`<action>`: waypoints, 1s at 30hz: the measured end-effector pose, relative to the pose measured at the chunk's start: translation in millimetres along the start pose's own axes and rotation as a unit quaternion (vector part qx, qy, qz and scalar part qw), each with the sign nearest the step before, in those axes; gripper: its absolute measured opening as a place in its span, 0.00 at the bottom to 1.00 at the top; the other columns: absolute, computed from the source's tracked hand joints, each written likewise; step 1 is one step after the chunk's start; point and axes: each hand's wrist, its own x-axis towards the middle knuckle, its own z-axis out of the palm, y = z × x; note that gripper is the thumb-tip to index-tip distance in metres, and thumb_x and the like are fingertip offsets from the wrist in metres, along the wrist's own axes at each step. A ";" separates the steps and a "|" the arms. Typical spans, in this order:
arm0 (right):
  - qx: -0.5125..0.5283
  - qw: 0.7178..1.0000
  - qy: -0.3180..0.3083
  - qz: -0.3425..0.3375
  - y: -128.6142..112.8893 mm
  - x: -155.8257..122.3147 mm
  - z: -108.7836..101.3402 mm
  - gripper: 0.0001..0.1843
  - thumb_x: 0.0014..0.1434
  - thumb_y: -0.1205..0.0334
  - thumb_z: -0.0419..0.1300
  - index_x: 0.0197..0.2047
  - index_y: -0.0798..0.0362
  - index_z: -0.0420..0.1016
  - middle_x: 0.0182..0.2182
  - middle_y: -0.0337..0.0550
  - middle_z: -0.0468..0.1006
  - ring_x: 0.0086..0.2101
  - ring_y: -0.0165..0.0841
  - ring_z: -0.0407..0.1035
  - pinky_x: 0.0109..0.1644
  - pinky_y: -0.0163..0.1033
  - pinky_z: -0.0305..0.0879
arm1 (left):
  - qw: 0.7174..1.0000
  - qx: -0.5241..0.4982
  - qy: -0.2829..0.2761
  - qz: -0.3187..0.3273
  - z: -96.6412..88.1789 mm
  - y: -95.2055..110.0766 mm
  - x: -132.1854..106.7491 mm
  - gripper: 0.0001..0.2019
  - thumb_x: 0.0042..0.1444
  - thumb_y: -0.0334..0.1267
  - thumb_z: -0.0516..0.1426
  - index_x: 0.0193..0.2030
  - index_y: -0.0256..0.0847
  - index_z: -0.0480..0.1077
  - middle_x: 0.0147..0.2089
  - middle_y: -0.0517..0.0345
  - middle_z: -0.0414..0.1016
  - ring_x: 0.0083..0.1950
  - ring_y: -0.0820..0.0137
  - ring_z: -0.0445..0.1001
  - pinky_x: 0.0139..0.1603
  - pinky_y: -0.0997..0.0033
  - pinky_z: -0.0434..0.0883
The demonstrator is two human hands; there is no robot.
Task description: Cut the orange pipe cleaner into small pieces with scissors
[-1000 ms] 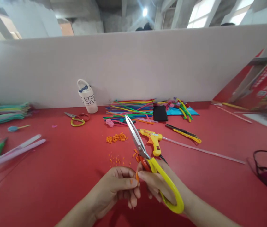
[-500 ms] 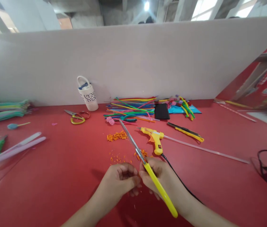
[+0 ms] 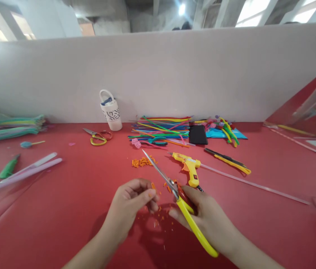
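Note:
My right hand (image 3: pixel 207 218) grips a pair of scissors (image 3: pixel 174 194) with yellow and red handles; the closed blades point up and left over the red table (image 3: pixel 62 224). My left hand (image 3: pixel 135 201) is just left of the blades, thumb and fingers pinched on a small orange piece (image 3: pixel 152 185). Tiny orange scraps (image 3: pixel 158 220) lie scattered under and between my hands. A small heap of orange cut pieces (image 3: pixel 141 162) sits farther back.
A yellow glue gun (image 3: pixel 189 168) lies just behind my right hand, with a clear glue stick (image 3: pixel 259 185) to its right. Coloured pipe cleaners (image 3: pixel 160 129), a black phone (image 3: pixel 198 134), a second pair of scissors (image 3: pixel 98 136), a white cup (image 3: pixel 110 111) and a yellow-black knife (image 3: pixel 228 160) lie near the white partition.
My hands have drawn apart. The left hand has lifted slightly with the orange piece showing at its fingertips, and more orange scraps lie on the table. The view has shifted left.

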 end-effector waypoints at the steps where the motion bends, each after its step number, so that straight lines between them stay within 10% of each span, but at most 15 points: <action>1: -0.048 0.999 0.002 -0.008 0.9 -0.3 -0.5 0.17 0.46 0.48 0.56 0.22 0.50 0.54 0.17 0.30 0.56 0.18 0.25 0.49 0.20 0.30 0.47 | 1.000 -0.017 0.013 0.013 -2.8 3.4 0.3 0.03 0.45 0.32 0.58 0.26 0.36 0.67 0.21 0.61 0.72 0.19 0.77 0.68 0.23 0.78 0.65; 14: -0.222 0.962 -0.006 -0.162 20.3 -3.4 12.7 0.10 0.52 0.55 0.52 0.28 0.49 0.54 0.17 0.37 0.69 0.16 0.31 0.62 0.19 0.33 0.49 | 0.996 -0.071 0.020 0.058 -11.8 22.4 -1.3 0.03 0.48 0.30 0.57 0.25 0.36 0.70 0.21 0.61 0.71 0.21 0.78 0.67 0.23 0.79 0.64; 30: -0.207 0.965 -0.044 -0.157 25.1 -1.8 15.0 0.08 0.53 0.55 0.51 0.27 0.50 0.57 0.19 0.41 0.72 0.15 0.29 0.61 0.18 0.32 0.51 | 0.993 -0.106 0.015 0.050 -12.3 20.8 -0.6 0.01 0.45 0.30 0.59 0.25 0.36 0.72 0.20 0.61 0.72 0.20 0.77 0.68 0.23 0.79 0.64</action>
